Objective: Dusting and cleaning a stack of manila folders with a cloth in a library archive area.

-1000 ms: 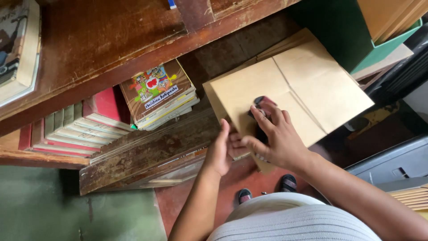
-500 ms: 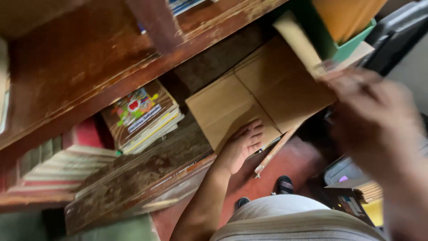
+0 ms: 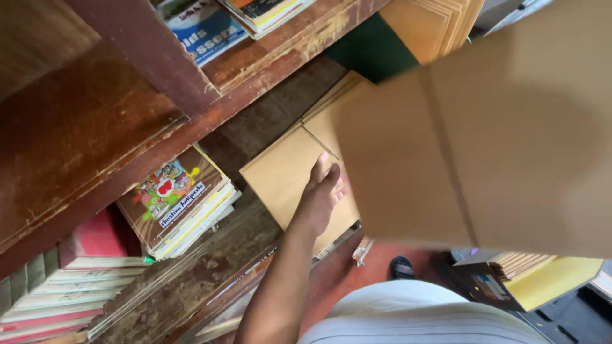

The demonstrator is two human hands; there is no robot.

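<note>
My left hand (image 3: 320, 191) lies flat, palm down, on a stack of brown paper envelopes (image 3: 280, 172) on the low shelf, holding nothing. A large brown envelope (image 3: 497, 140) hangs blurred close to the camera and fills the right side of the view. My right hand is hidden behind it and seems to be what holds it up. The raised envelope covers the right part of the stack.
A worn wooden shelf board (image 3: 83, 127) crosses the view, with books (image 3: 204, 25) above it. Below lie a colourful picture book pile (image 3: 175, 204) and a red book (image 3: 95, 239). More brown envelopes (image 3: 440, 25) stand at the top right. An open box (image 3: 542, 277) sits on the red floor.
My right hand left the stack, swung right, and a large brown envelope now hangs raised in front of the camera. My left hand shifted onto the top of the stack.
</note>
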